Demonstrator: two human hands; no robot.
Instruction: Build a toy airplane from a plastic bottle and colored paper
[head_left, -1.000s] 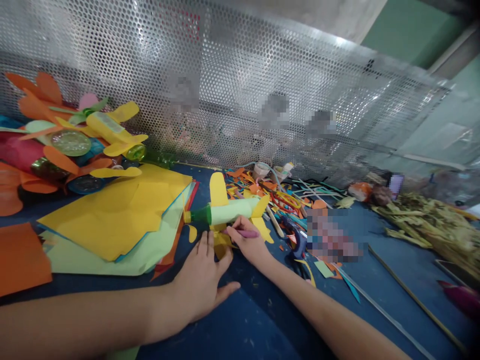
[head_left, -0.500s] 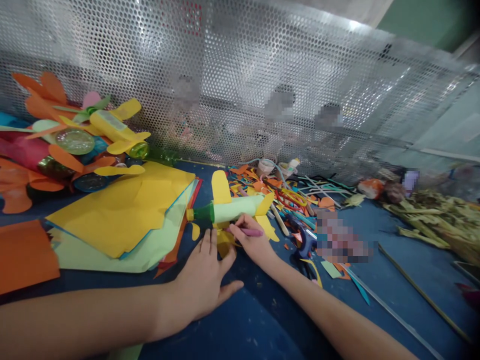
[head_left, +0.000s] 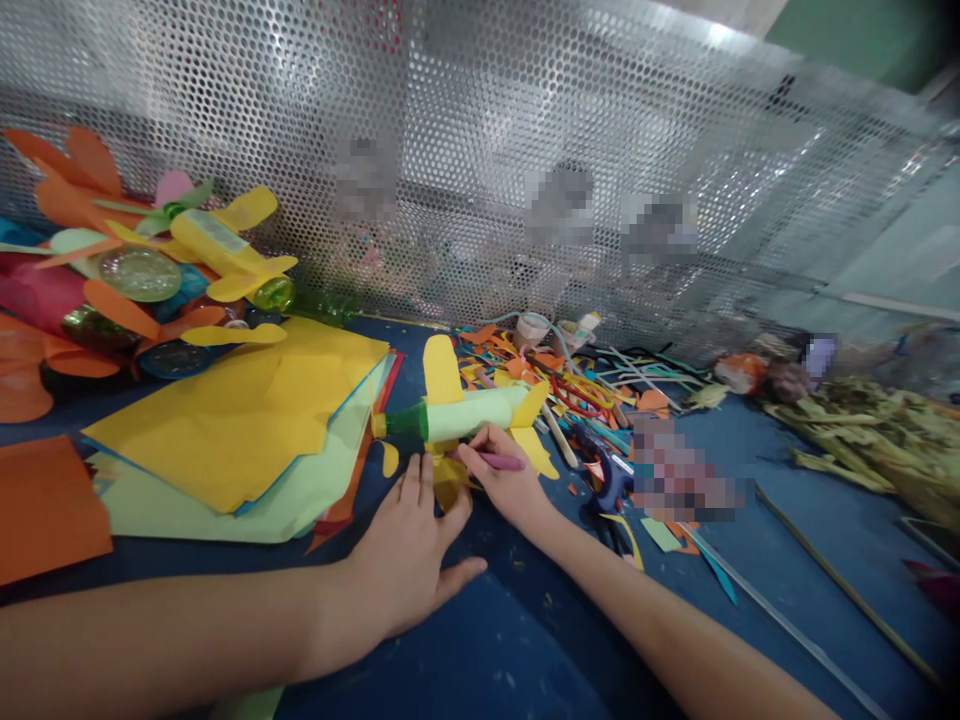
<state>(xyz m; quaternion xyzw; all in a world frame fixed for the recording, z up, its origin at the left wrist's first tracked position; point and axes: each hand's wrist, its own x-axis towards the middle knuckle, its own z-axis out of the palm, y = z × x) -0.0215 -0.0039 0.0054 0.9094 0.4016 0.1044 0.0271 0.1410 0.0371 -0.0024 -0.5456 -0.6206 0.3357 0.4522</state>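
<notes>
My right hand [head_left: 508, 485] grips a purple pen [head_left: 501, 461], its tip by a yellow paper piece [head_left: 451, 490] that my hands partly cover. Fingers spread, my left hand [head_left: 411, 545] lies flat on the blue table [head_left: 480, 650], fingertips at the edge of that yellow paper. Just beyond both hands rests a bottle plane [head_left: 474, 413] lying on its side: pale green paper around the body, a green neck, a yellow cap, and yellow paper wings and tail. A small yellow offcut [head_left: 390, 460] lies near the cap.
Stacked coloured paper [head_left: 247, 430] and an orange sheet [head_left: 49, 510] lie to the left, below several finished bottle planes [head_left: 217, 250]. Paper scraps, a blue glue gun [head_left: 613, 485] and a thin stick [head_left: 847, 585] are to the right. A perforated metal screen [head_left: 465, 130] stands behind.
The view has shifted slightly, so the things on the left sit a little further left. Both hands keep nearly the same place, the pen still in my right hand.
</notes>
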